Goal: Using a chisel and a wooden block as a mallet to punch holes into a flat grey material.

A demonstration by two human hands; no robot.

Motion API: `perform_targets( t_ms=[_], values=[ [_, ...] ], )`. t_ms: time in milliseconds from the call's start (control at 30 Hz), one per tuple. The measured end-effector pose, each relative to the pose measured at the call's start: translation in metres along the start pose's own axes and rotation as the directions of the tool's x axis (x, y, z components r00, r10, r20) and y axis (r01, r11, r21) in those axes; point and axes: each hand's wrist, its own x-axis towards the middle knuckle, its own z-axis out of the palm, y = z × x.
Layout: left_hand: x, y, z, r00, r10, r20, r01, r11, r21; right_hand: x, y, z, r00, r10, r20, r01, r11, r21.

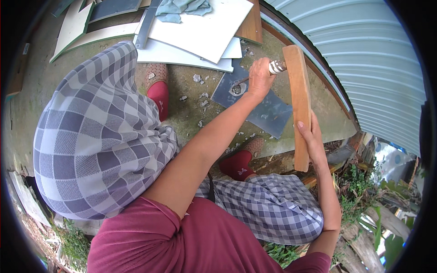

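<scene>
Wrapped round a chisel-like metal tool (276,67), my left hand (260,81) is closed. The tool's white-and-dark handle end sticks out on the right, and its thin shaft points left to a rough, chipped hole in a blue-grey board (268,116). My right hand (313,139) grips a long, slightly curved wooden bat (298,100) near its lower end, thumb across the face. In this view the bat's upper part overlaps the tool's handle end; whether they touch I cannot tell. The board lies flat on the concrete between my feet.
Pale broken chips (197,78) lie scattered round the board. Stacked white panels (195,34) with a blue-grey cloth (182,8) on top lie ahead. A corrugated metal wall (355,50) rises at the right. Plants (353,186) grow past the concrete edge at lower right.
</scene>
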Motion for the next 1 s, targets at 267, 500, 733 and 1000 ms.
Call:
perform_targets(
  t_ms=[267, 500, 733, 1000],
  values=[
    [-0.005, 0.005, -0.002, 1.0, 0.012, 0.014, -0.012, 1.0, -0.001, 0.002, -0.018, -0.03, 0.887, -0.293, -0.358, 0.401, 0.872, 0.279],
    [0.001, 0.001, -0.003, 0.999, 0.008, 0.033, -0.008, 1.0, -0.003, 0.013, -0.01, 0.0, 0.993, -0.121, -0.001, 0.119, 0.983, -0.14],
    [-0.006, 0.0, -0.003, 0.999, -0.009, 0.051, 0.01, 1.0, -0.02, 0.008, -0.021, -0.025, 0.932, -0.243, -0.267, 0.321, 0.896, 0.305],
    [-0.006, -0.004, -0.011, 0.994, -0.069, 0.09, 0.068, 0.998, 0.013, 0.014, 0.006, 0.0, 0.993, -0.011, 0.115, 0.027, 0.99, -0.14]
  ],
)
